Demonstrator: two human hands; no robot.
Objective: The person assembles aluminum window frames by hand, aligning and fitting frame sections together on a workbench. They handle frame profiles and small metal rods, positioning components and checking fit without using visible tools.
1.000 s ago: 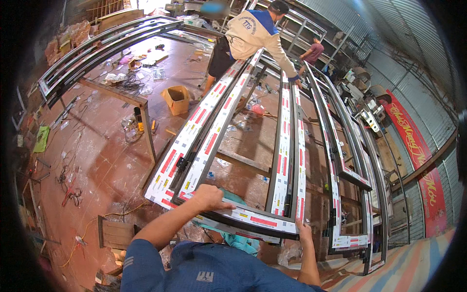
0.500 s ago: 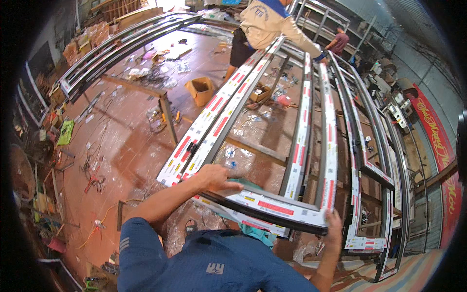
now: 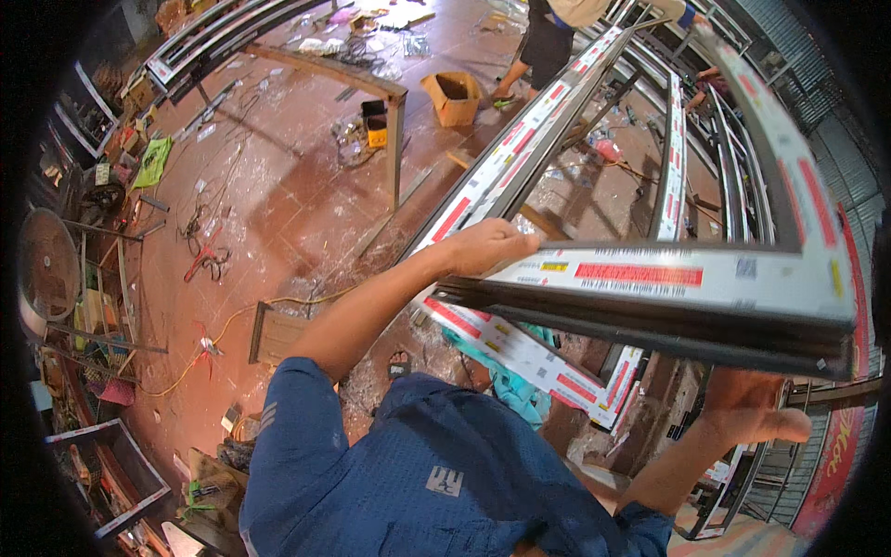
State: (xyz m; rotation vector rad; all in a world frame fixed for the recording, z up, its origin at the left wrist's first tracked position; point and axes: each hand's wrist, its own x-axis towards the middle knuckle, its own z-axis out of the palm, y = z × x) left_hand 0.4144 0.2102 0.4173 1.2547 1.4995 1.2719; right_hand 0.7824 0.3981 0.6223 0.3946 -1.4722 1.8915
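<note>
A dark metal door or window frame (image 3: 733, 278), covered in white film with red marks, is lifted and tilted in front of me. My left hand (image 3: 497, 246) is closed over its near bar, left of the middle. Beneath the near right corner is my right hand (image 3: 747, 408), its thumb stretched out and its other fingers partly hidden; it bears the corner from below. Under the lifted frame lies a second film-covered frame (image 3: 575, 385), with a teal cloth (image 3: 515, 390) by its near bar. At the far end, a co-worker's gloved hand (image 3: 691, 19) is on the lifted frame.
The co-worker (image 3: 548, 51) stands beyond the frames. An open cardboard box (image 3: 455, 102) and a metal trestle (image 3: 394, 148) stand on the littered tile floor. A yellow cord (image 3: 232, 320) runs to the left. More frames (image 3: 742, 167) stand at the right.
The near end of the upper frame has risen and swung right, uncovering the frame beneath. My right hand has moved right and under the corner. My view has shifted too.
</note>
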